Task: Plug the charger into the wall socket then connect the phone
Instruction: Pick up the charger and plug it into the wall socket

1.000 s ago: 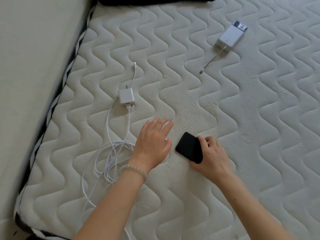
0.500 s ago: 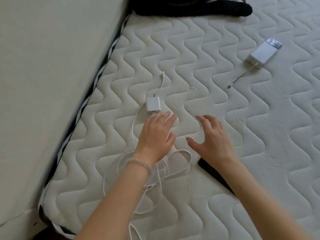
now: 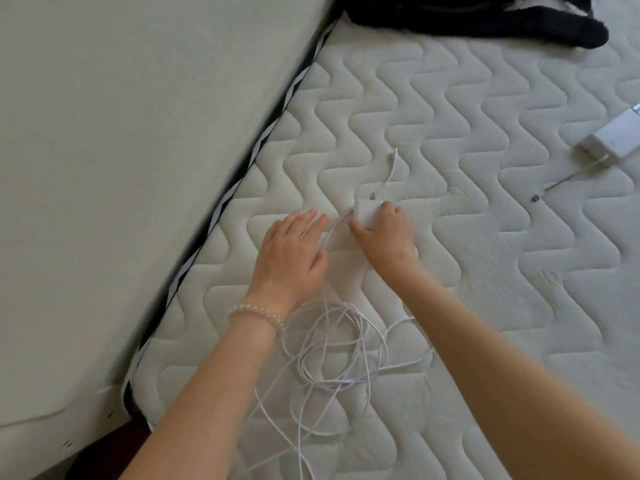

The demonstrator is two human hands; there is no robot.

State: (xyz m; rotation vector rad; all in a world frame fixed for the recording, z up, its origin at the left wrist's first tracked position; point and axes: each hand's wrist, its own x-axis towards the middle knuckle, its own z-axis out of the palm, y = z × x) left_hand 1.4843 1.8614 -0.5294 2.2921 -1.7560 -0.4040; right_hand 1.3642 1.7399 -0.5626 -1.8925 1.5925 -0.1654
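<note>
The white charger block (image 3: 366, 210) lies on the quilted mattress (image 3: 485, 271), its prongs pointing away from me. My right hand (image 3: 384, 233) is closed around the block, thumb on its near side and fingers over the top. My left hand (image 3: 291, 254) rests flat beside it with fingers spread, touching the white cable (image 3: 339, 344). The cable runs from the block into a loose tangle between my forearms. Its free plug end (image 3: 394, 155) lies beyond the block. The phone is out of sight, and no wall socket shows.
A white power bank (image 3: 613, 138) with a short cable (image 3: 568, 176) lies at the right edge. Dark fabric (image 3: 485, 19) lies at the top. A pale wall or panel (image 3: 121, 168) runs along the mattress's left edge, with a dark gap at the lower left.
My right hand left the phone, reached forward and closed on the charger block. My left hand slid left of the block. The view shifted, so the phone passed out of frame.
</note>
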